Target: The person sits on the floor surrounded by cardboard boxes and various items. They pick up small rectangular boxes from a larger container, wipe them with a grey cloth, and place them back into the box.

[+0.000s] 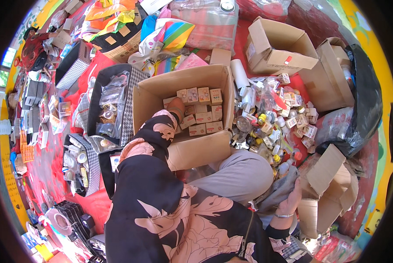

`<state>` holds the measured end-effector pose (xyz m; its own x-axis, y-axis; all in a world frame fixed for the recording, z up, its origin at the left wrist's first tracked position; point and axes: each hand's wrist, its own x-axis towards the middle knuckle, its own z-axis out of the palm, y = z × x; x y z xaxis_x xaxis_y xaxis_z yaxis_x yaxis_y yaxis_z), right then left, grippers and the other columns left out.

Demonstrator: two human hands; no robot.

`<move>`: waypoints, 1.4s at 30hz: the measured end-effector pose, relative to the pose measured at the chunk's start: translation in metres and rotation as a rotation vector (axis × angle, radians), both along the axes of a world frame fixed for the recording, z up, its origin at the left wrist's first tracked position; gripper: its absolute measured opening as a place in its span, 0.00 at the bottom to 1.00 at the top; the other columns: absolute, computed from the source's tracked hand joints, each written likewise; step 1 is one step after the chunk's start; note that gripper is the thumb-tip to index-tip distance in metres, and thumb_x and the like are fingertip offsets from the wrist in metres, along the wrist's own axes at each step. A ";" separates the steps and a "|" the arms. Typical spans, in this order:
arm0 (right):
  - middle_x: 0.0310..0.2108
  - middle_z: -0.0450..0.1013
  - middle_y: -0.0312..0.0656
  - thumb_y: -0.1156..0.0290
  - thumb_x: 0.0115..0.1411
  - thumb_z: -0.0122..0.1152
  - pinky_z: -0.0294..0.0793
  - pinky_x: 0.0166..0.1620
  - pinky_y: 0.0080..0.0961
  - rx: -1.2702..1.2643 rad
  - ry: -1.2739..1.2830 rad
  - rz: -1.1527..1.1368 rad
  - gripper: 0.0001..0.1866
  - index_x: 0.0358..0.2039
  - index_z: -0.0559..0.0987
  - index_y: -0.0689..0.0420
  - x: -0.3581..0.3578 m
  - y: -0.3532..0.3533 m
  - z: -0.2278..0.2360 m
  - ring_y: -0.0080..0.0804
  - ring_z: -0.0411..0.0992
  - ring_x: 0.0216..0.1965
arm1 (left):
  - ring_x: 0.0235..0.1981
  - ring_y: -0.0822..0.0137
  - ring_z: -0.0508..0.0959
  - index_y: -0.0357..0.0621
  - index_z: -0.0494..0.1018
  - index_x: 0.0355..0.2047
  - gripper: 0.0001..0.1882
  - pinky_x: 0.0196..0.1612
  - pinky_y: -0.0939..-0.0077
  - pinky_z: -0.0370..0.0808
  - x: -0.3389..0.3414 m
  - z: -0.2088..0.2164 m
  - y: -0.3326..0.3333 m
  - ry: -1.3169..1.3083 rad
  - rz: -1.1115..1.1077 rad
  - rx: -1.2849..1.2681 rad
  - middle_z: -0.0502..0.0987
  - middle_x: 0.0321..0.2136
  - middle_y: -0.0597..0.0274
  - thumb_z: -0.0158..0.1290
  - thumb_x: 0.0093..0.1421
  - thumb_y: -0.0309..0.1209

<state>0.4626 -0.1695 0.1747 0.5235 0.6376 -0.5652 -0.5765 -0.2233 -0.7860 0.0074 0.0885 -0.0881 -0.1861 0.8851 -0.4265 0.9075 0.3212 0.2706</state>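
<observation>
Left hand [176, 106] inside cardboard carton [198, 154], among small boxes [204, 117]; carton near, likely for reach. Right hand [292, 199] against grey cloth [271, 194]. Both grips: can't tell.

Matt cardboard forms the carton [187, 79], and the small boxes [204, 117] inside look like smooth card. Toward three o'clock, the bag [368, 98] is glossy, wrinkled black plastic; the grey trousers [238, 177] are matt cloth.
</observation>
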 end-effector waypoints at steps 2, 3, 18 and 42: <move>0.45 0.71 0.42 0.63 0.63 0.46 0.68 0.51 0.32 -0.003 -0.006 0.004 0.18 0.50 0.70 0.59 -0.001 -0.003 -0.001 0.35 0.70 0.46 | 0.39 0.48 0.77 0.39 0.78 0.30 0.10 0.40 0.59 0.74 0.005 -0.004 0.008 0.082 -0.147 -0.030 0.76 0.35 0.41 0.51 0.53 0.31; 0.45 0.72 0.42 0.63 0.63 0.47 0.68 0.50 0.32 -0.006 -0.023 -0.004 0.18 0.49 0.70 0.60 -0.003 -0.004 0.000 0.34 0.70 0.46 | 0.39 0.47 0.77 0.38 0.78 0.32 0.10 0.40 0.57 0.74 0.007 -0.005 0.016 0.112 -0.168 -0.078 0.76 0.36 0.41 0.51 0.54 0.31; 0.44 0.72 0.39 0.65 0.61 0.51 0.69 0.48 0.26 0.032 -0.003 -0.037 0.16 0.46 0.73 0.61 -0.015 -0.016 0.022 0.29 0.71 0.43 | 0.41 0.49 0.76 0.43 0.78 0.35 0.13 0.42 0.59 0.74 -0.036 -0.033 0.022 0.251 -0.430 -0.118 0.76 0.39 0.46 0.47 0.55 0.33; 0.29 0.74 0.42 0.72 0.54 0.53 0.69 0.33 0.20 -0.070 -0.369 0.352 0.13 0.40 0.74 0.62 0.207 0.064 -0.026 0.24 0.70 0.29 | 0.28 0.55 0.75 0.37 0.74 0.30 0.05 0.33 0.67 0.72 0.299 0.336 -0.180 -0.841 -1.403 0.391 0.75 0.25 0.54 0.54 0.51 0.24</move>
<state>0.6699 -0.1052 0.1482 0.4566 0.7783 -0.4310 -0.1434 -0.4138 -0.8990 0.3064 -0.0917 0.2480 0.9329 0.2266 0.2799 -0.0143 -0.7533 0.6575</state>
